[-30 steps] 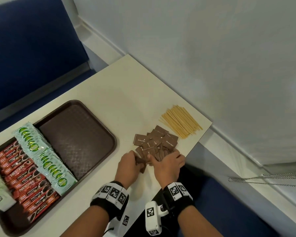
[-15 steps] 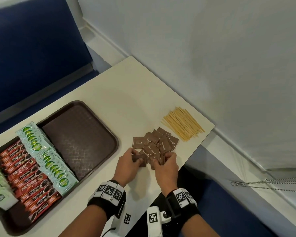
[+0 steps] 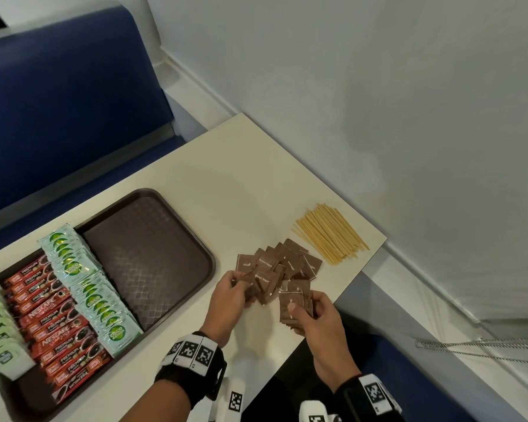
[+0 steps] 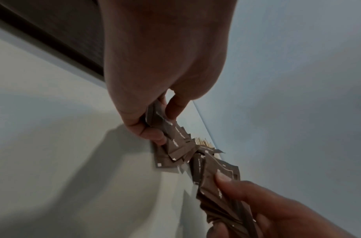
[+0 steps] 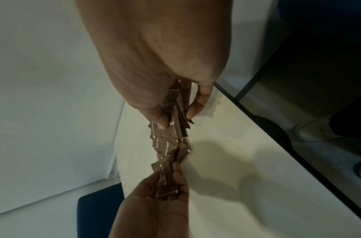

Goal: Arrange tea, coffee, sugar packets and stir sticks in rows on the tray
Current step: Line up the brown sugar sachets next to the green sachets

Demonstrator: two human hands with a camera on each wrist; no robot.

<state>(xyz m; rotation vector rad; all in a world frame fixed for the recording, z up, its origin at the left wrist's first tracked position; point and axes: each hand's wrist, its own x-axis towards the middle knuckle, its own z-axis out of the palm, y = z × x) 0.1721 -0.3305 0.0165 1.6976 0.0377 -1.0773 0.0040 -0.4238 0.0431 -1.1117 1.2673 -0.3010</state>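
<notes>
Right hand point(image 3: 316, 318) lifted back gripping sugar packets point(image 3: 296, 306), left hand point(image 3: 230, 295) pinching one

table point(image 3: 195, 166) cream | bench seat point(image 3: 67, 111) blue, behind table | wall point(image 3: 378, 86) white

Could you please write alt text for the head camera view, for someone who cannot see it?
Two hands gather brown sugar packets on a white table; the right hand holds a stack. Stir sticks lie beyond; a tray holds tea and coffee rows.
</notes>
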